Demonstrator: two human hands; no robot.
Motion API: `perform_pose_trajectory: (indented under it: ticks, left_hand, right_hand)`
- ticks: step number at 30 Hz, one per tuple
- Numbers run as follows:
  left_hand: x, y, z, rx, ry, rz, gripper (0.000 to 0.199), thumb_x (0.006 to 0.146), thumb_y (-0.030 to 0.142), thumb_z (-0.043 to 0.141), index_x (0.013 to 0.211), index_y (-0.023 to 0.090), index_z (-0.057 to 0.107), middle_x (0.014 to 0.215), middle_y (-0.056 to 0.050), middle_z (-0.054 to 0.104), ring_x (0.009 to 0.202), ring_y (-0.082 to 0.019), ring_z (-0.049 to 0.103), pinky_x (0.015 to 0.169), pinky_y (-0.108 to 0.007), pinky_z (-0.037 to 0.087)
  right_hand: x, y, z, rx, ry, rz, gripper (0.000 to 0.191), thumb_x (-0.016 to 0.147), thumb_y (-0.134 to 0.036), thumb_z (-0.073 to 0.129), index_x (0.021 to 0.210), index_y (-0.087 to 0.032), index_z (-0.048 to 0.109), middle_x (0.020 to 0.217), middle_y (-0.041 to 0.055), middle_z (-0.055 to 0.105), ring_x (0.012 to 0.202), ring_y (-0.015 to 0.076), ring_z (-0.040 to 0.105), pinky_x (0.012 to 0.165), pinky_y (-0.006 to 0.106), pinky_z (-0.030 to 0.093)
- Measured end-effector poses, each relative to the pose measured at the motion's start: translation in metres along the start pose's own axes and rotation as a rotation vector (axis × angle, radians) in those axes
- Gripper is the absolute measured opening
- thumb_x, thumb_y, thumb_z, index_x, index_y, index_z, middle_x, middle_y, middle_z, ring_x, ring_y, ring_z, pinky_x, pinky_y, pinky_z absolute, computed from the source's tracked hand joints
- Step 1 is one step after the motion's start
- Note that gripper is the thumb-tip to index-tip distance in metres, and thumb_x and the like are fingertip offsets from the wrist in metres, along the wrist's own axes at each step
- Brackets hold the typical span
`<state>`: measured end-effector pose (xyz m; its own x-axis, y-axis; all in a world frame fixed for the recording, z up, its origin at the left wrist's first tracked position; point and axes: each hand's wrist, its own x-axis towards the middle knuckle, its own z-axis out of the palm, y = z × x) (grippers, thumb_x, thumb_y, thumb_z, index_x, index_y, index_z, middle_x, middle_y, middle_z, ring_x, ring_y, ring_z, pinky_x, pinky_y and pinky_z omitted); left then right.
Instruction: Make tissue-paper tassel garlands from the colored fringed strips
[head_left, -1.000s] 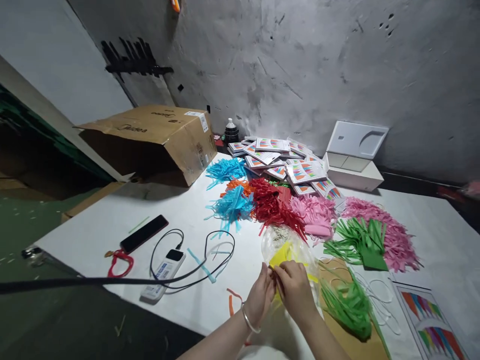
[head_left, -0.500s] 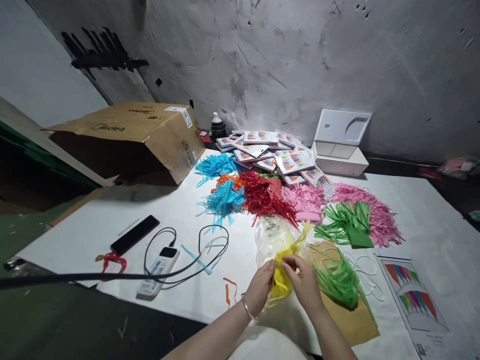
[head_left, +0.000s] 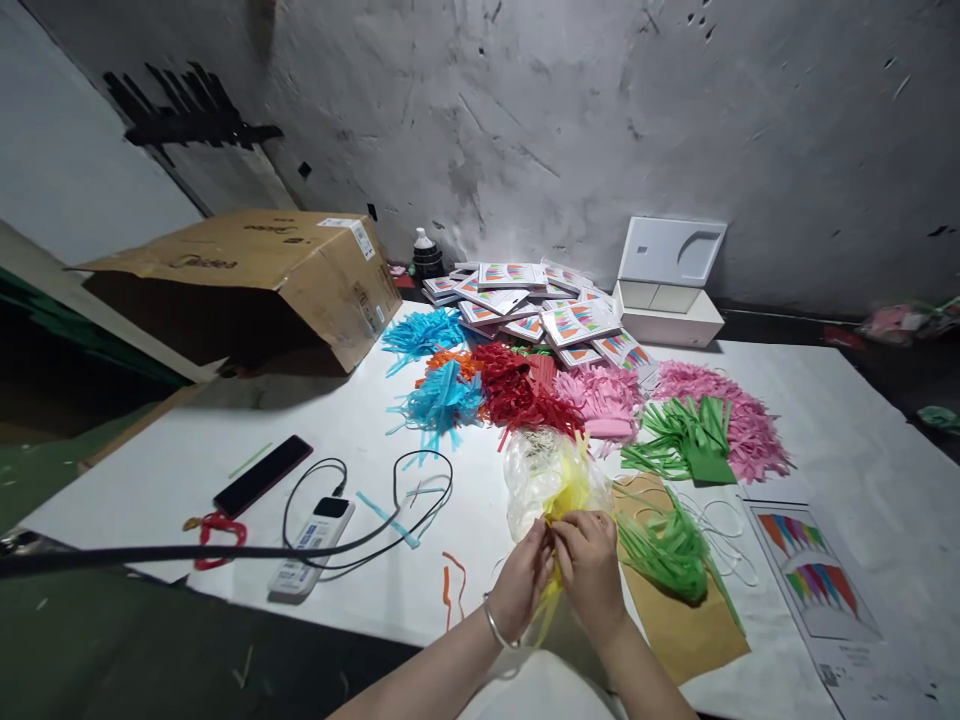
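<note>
Fingers of my left hand and my right hand are closed on a yellow paper tassel, pinching it near its middle. Loose yellow strips stick out above the fingers and hang below them. Just behind the tassel lies a clear plastic bag with small thin pieces inside. To the right of my right hand, a bundle of green paper strips rests on a brown paper sheet. White string lies beside it.
Blue, red and pink fringed paper sit behind the bag, below a pile of flat printed packs. A cardboard box stands back left. A phone, power bank and black cable occupy the left side.
My hands have come closer together on the yellow tassel, and my right fingers are now curled tighter around it. The tassel's top stands more upright. The view has shifted slightly.
</note>
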<state>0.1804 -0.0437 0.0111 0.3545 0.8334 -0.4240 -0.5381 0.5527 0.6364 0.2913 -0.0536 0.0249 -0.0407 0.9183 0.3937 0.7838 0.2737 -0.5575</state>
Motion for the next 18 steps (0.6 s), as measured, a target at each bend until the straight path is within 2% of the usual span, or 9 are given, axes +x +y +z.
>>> perform_pose_trajectory:
  ticks: [4, 7, 10, 12, 15, 18]
  left_hand:
    - [0.004, -0.004, -0.007, 0.178, -0.010, 0.042, 0.042, 0.075, 0.050, 0.065, 0.102, 0.017, 0.063, 0.075, 0.000, 0.059, 0.066, -0.011, 0.051, 0.066, -0.022, 0.041]
    - [0.009, -0.003, -0.014, 0.357, -0.024, 0.058, 0.040, 0.077, 0.054, 0.061, 0.085, 0.015, 0.064, 0.062, 0.004, 0.051, 0.057, -0.009, 0.043, 0.057, -0.021, 0.036]
    - [0.012, 0.007, -0.019, 0.567, -0.045, 0.113, 0.044, 0.084, 0.055, 0.049, 0.075, 0.014, 0.062, 0.065, 0.002, 0.055, 0.061, -0.012, 0.047, 0.059, -0.022, 0.037]
    - [0.012, 0.015, -0.019, 0.755, -0.072, 0.183, 0.042, 0.087, 0.051, 0.045, 0.077, 0.015, 0.062, 0.073, -0.001, 0.060, 0.070, -0.015, 0.052, 0.065, -0.024, 0.040]
    - [0.010, 0.025, -0.015, 1.094, -0.081, 0.294, 0.039, 0.091, 0.043, 0.039, 0.079, 0.016, 0.064, 0.076, -0.003, 0.065, 0.073, -0.017, 0.056, 0.068, -0.027, 0.041]
    - [0.008, 0.028, -0.011, 1.356, -0.078, 0.398, 0.035, 0.093, 0.033, 0.034, 0.081, 0.017, 0.064, 0.078, -0.004, 0.067, 0.072, -0.018, 0.059, 0.067, -0.027, 0.042]
  right_hand:
    - [0.004, 0.005, -0.003, 0.216, -0.046, 0.191, 0.017, 0.083, -0.021, 0.054, 0.067, -0.020, 0.059, 0.074, 0.0023, 0.061, 0.073, 0.0184, 0.056, 0.074, 0.034, 0.042]
    - [0.009, 0.011, -0.007, 0.440, -0.114, 0.289, 0.020, 0.079, -0.024, 0.058, 0.060, -0.019, 0.056, 0.066, 0.0009, 0.059, 0.065, 0.0162, 0.056, 0.064, 0.028, 0.044]
    - [0.012, 0.017, -0.013, 0.572, -0.194, 0.356, 0.019, 0.077, -0.027, 0.061, 0.061, -0.018, 0.057, 0.065, 0.0003, 0.059, 0.064, 0.0153, 0.057, 0.063, 0.026, 0.046]
    - [0.011, 0.019, -0.018, 0.485, -0.186, 0.341, 0.016, 0.079, -0.027, 0.058, 0.066, -0.017, 0.057, 0.068, 0.0009, 0.058, 0.067, 0.0156, 0.056, 0.064, 0.026, 0.045]
    - [0.006, 0.018, -0.019, 0.150, -0.065, 0.200, 0.008, 0.083, -0.021, 0.051, 0.081, -0.017, 0.057, 0.080, 0.0045, 0.058, 0.076, 0.0188, 0.054, 0.071, 0.031, 0.043]
    - [0.001, 0.013, -0.016, -0.103, -0.054, 0.053, 0.020, 0.082, -0.014, 0.048, 0.099, -0.017, 0.057, 0.094, 0.0086, 0.060, 0.085, 0.0225, 0.054, 0.078, 0.036, 0.040]
